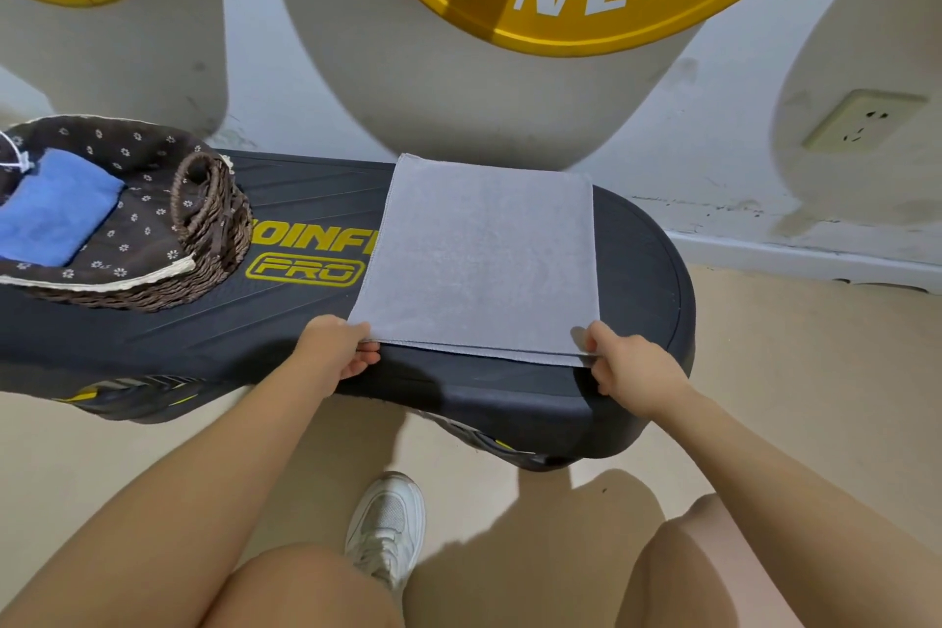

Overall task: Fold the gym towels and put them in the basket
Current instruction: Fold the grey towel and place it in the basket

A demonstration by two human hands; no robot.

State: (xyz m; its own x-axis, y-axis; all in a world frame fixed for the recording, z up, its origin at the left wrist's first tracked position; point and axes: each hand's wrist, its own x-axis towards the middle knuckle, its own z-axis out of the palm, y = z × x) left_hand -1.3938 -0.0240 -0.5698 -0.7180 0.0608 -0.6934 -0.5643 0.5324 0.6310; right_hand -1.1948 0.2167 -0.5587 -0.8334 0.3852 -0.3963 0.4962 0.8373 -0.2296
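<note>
A grey towel (pixel 479 255) lies flat on the black counter (pixel 642 270) (a step platform with yellow lettering), folded once so that two layers show along its near edge. The left hand (pixel 339 352) pinches the near left corner, its grip clamped on the cloth with the thumb on top. The right hand (pixel 629 365) pinches the near right corner the same way, grip clamped on the towel. At the counter's left end stands a wicker basket (pixel 214 219) with a brown flowered lining, and a folded blue towel (pixel 53 209) lies inside it. The grey towel is well apart from the basket. A white shoe (pixel 387 525) rests on the floor below.
</note>
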